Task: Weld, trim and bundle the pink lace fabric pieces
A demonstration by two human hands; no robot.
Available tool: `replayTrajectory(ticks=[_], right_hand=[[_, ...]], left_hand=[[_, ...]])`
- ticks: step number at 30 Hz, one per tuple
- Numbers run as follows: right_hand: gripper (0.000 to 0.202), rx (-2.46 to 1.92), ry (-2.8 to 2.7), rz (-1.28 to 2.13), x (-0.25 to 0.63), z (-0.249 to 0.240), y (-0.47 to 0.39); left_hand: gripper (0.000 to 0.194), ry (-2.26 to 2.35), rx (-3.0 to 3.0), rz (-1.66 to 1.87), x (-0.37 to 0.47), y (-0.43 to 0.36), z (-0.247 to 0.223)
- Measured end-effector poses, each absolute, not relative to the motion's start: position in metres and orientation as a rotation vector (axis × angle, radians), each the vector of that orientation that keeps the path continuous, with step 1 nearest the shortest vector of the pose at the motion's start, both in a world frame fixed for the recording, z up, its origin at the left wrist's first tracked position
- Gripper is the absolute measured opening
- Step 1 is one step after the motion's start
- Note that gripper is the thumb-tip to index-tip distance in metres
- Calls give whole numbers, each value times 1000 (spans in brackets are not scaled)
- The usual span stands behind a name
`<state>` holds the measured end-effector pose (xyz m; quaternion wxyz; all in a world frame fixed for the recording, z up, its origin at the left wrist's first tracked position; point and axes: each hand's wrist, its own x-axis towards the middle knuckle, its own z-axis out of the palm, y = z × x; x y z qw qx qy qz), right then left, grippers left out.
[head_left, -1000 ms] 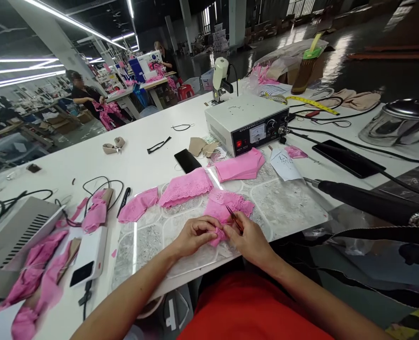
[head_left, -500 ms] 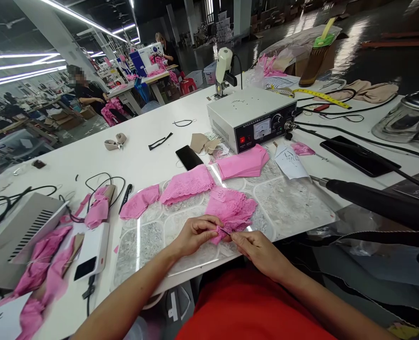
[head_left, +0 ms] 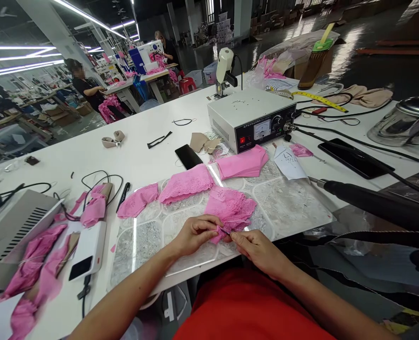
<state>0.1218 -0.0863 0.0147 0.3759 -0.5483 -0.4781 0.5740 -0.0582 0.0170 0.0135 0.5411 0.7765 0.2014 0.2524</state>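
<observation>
My left hand [head_left: 196, 233] pinches the lower edge of a pink lace piece [head_left: 230, 205] near the table's front edge. To its right, my right hand [head_left: 254, 245] holds a thin dark tool [head_left: 225, 231], its tip at the lace beside my left fingertips. What kind of tool it is cannot be made out. The lace piece lies in gathered layers on a grey marbled mat [head_left: 290, 203]. Behind it are a flat pink stack [head_left: 243, 162] and a wide pink lace piece [head_left: 187, 183]; a smaller pink piece [head_left: 138, 200] lies further left.
A grey control box [head_left: 252, 118] stands behind the mat, near a phone [head_left: 188, 157]. A black-handled tool [head_left: 375, 198] and another phone [head_left: 354, 158] are at the right. Pink straps [head_left: 36, 250], cables and a white device [head_left: 89, 250] lie left. Two people work in the background.
The view has shifted slightly, moving the things at the left and right edges a little leftward. Both hands keep the same hold on the lace and the tool.
</observation>
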Motion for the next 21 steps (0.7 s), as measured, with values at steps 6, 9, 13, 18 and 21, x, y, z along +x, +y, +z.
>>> replayTrajectory(ticks=[6, 9, 13, 18, 21], right_hand=[[55, -1393, -1182, 1493, 122, 11, -86], [55, -1415, -1190, 1492, 122, 12, -86], [56, -1444, -1230, 1472, 124, 13, -85], [53, -1487, -1275, 1413, 123, 13, -85], [54, -1476, -1262, 1420, 123, 14, -87]], left_hand=[[16, 428, 2024, 585, -57, 15, 22], [17, 420, 2080, 572, -56, 14, 26], [19, 427, 2135, 537, -55, 14, 32], [19, 408, 2160, 528, -55, 14, 33], [20, 419, 2158, 526, -55, 14, 32]])
